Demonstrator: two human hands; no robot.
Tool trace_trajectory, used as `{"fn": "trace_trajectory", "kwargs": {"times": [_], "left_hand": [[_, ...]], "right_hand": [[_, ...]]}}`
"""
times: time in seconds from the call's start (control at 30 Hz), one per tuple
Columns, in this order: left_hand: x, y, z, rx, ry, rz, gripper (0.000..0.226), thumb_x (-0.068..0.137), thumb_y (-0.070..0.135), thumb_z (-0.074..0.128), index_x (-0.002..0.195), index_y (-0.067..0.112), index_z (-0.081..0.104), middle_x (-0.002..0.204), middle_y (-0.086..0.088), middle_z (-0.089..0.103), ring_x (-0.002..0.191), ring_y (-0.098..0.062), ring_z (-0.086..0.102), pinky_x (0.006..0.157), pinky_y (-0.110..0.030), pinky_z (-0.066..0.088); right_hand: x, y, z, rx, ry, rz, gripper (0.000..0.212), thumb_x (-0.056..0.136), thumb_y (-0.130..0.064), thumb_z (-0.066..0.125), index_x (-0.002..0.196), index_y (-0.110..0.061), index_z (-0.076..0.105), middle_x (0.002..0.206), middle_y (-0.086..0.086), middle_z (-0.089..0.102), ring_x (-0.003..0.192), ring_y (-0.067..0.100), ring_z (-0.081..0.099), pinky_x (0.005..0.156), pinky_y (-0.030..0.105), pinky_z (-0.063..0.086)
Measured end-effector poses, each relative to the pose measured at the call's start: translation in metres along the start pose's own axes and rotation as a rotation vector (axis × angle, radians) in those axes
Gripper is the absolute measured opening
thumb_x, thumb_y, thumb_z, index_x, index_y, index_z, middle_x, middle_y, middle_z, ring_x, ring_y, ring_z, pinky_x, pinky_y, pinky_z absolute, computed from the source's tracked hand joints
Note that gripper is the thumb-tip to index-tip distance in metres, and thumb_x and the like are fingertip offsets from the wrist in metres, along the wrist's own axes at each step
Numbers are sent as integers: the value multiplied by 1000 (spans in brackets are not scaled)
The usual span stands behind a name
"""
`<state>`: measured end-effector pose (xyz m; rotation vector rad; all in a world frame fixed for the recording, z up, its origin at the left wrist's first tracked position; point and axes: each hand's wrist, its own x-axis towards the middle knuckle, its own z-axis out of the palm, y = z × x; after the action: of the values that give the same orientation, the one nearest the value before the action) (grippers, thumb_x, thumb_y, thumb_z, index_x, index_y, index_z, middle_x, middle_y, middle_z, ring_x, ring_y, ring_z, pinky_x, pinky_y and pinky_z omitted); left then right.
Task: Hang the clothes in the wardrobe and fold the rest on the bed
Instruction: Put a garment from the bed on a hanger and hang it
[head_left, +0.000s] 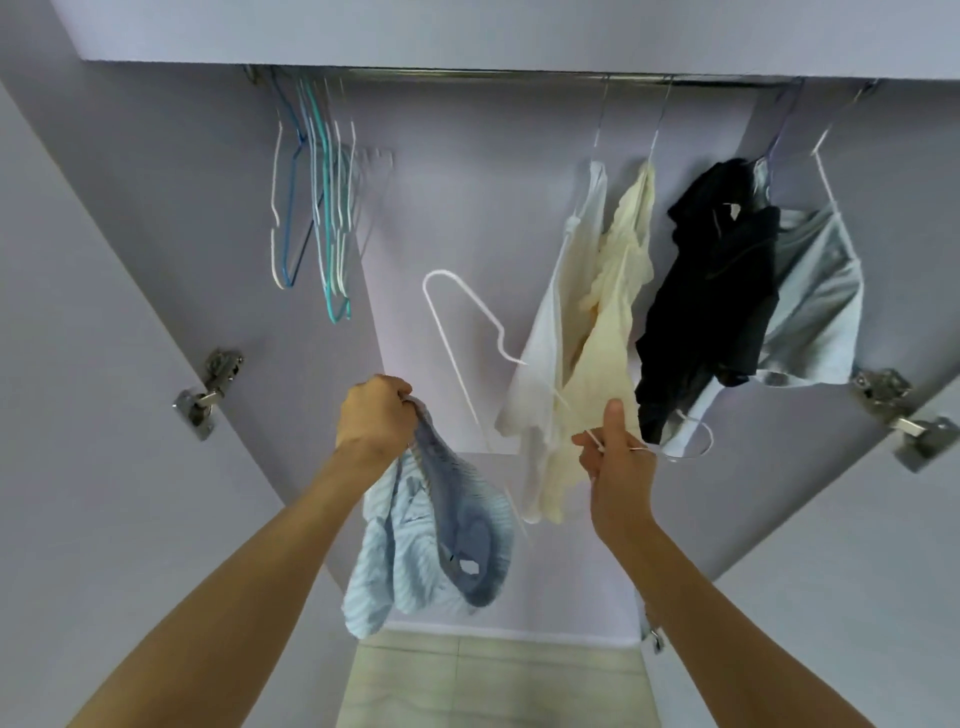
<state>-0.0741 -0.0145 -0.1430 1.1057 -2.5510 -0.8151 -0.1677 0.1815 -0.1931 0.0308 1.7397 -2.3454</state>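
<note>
Hangers (317, 208), bare and bunched, hang on the wardrobe rail (467, 78) at upper left of the frame. Lower, left of centre, the left hand (375, 415) grips a light blue striped garment (431, 540) at its top edge, fingers curled tight round the bunched cloth, the rest drooping in a heap. At centre a white wire hanger (470, 338) slants upward; the right hand (618, 457) pinches its lower wire between thumb and fingers. To the right, a white top (561, 312), a cream top (615, 312), a black garment (711, 280) and a grey-blue one (815, 312) already hang. To do this well, I would find the neck opening first, feed one hanger arm into a shoulder, then the other, keeping the cloth from twisting before hooking it onto the free stretch of rail.
</note>
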Motion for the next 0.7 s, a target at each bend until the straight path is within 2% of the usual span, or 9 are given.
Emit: {"fn": "trace_trajectory", "kwargs": {"times": [0.07, 0.13, 0.2, 0.27, 0.33, 0.43, 0.5, 0.6, 0.7], "left_hand": [[-4, 3, -1, 4, -39, -56, 27, 82, -6, 41, 65, 12, 54, 87, -25, 68, 79, -39, 66, 80, -41, 55], [-6, 5, -2, -12, -76, -88, 34, 83, -7, 43, 58, 15, 46, 72, -20, 67, 71, -35, 68, 73, -38, 57], [-10, 7, -3, -45, -143, -110, 30, 86, -7, 42, 67, 11, 56, 59, -10, 62, 54, -21, 67, 58, -27, 57], [-15, 10, -6, -104, -212, -131, 29, 87, -8, 40, 95, 6, 64, 58, -6, 59, 34, -8, 57, 44, -15, 50], [-21, 13, -13, -221, -209, -144, 32, 88, -9, 39, 109, -2, 63, 60, -7, 58, 30, -4, 53, 41, -13, 48], [-27, 22, -29, -500, -156, -175, 28, 89, -10, 43, 109, -7, 62, 58, -7, 52, 28, -3, 46, 38, -11, 45], [-29, 23, -42, -567, -110, -173, 26, 88, -10, 46, 105, -4, 63, 49, -6, 51, 29, -2, 44, 37, -11, 43], [-29, 9, -60, -349, -63, -64, 27, 84, -10, 48, 99, 0, 68, 52, -7, 58, 42, -11, 53, 46, -18, 45], [-32, -17, -68, 230, -22, 63, 33, 79, -4, 52, 103, 11, 68, 95, -13, 65, 86, -30, 61, 70, -26, 44]], "right_hand": [[-2, -10, -2, 227, -1, 113, 45, 94, -37, 50, 56, -17, 37, 40, -8, 33, 38, 6, 31, 51, 20, 29], [-3, -20, -3, 390, -37, 157, 49, 97, -34, 47, 51, -19, 35, 38, -8, 24, 35, 7, 21, 44, 19, 23], [-3, -26, 2, 454, -74, 139, 49, 99, -31, 45, 51, -21, 41, 37, -8, 23, 34, 6, 19, 40, 17, 23], [-3, -30, 12, 445, -70, 130, 43, 98, -32, 46, 58, -19, 39, 39, -8, 24, 34, 6, 20, 41, 16, 26], [-2, -26, 22, 416, -62, 148, 46, 97, -33, 49, 56, -18, 31, 39, -8, 24, 34, 6, 21, 38, 17, 23], [-3, -3, 29, 213, -42, 177, 44, 96, -36, 49, 59, -17, 34, 41, -7, 31, 38, 6, 28, 42, 19, 25], [-6, 20, 28, 50, -36, 146, 39, 95, -35, 47, 62, -15, 40, 50, -1, 37, 47, 9, 35, 50, 20, 31], [-1, 36, 17, -132, 1, -5, 37, 96, -31, 46, 66, -11, 48, 60, 3, 48, 56, 13, 47, 53, 14, 43], [16, 24, 7, -298, 18, -168, 49, 98, -32, 43, 54, -11, 48, 47, -8, 52, 49, 6, 55, 51, 7, 41]]}}
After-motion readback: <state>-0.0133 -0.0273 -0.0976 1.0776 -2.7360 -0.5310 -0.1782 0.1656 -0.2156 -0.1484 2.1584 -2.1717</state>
